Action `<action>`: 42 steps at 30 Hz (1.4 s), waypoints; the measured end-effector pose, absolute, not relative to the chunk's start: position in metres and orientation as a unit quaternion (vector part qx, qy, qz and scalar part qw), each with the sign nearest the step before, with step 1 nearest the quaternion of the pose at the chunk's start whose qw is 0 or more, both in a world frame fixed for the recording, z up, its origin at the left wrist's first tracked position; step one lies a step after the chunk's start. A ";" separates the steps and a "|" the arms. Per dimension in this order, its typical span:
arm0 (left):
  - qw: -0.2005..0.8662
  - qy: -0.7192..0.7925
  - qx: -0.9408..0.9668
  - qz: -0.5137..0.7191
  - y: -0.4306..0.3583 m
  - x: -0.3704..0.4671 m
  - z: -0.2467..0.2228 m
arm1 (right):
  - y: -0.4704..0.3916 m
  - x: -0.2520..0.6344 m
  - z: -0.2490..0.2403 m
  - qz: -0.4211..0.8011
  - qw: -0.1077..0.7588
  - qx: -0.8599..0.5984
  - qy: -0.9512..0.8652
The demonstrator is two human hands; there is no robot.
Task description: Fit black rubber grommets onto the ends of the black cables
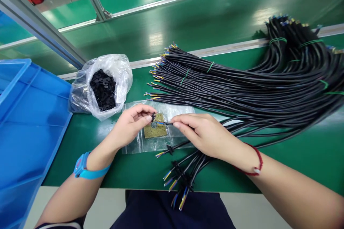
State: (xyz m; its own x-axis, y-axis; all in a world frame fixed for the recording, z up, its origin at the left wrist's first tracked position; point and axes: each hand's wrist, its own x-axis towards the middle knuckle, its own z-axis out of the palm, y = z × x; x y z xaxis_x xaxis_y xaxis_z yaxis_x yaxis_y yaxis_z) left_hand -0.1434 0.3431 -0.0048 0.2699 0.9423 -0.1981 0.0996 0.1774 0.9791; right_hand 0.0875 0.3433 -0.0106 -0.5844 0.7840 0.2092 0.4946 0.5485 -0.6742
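My left hand [134, 123] pinches a small black plastic part [153, 117] between thumb and fingers. Facing it from the right, my right hand [200, 130] grips a black cable [168, 123] near its end, where thin coloured wires reach the black part. Whether the wires pass through that part cannot be made out. Below both hands lies a yellowish sponge pad [158, 132] on a clear plastic bag [134, 146]. Nearer the front edge, several cable ends carry black fittings [182, 175], with blue, yellow and brown wires showing.
A large bundle of black cables [228, 86] fills the back and right of the green table [91, 171]. An open plastic bag [123, 75] of small black parts [103, 89] stands back left. At far left is a blue bin [32, 125]; a metal frame [45, 25] rises behind it.
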 end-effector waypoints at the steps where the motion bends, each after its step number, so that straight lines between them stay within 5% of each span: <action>1: 0.593 0.490 0.534 0.352 0.343 -0.143 -0.005 | 0.343 0.088 -0.010 0.287 0.251 -0.379 -0.843; 21: 0.614 0.537 0.507 0.280 0.344 -0.135 -0.001 | 0.346 0.089 -0.007 0.353 0.291 -0.419 -0.784; 36: 0.728 0.490 0.379 0.294 0.341 -0.131 -0.006 | 0.345 0.088 -0.009 0.266 0.356 -0.410 -0.796; 42: 0.707 0.514 0.343 0.345 0.343 -0.131 -0.011 | 0.345 0.089 -0.013 0.262 0.317 -0.382 -0.828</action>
State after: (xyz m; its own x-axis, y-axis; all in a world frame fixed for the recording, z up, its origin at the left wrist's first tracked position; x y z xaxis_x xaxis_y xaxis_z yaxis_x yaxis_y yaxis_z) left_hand -0.1312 0.3432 -0.0113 0.2336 0.8393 -0.4909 -0.1346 0.5279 0.8385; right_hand 0.0893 0.3454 -0.0125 -0.5081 0.7981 0.3238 0.4661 0.5709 -0.6758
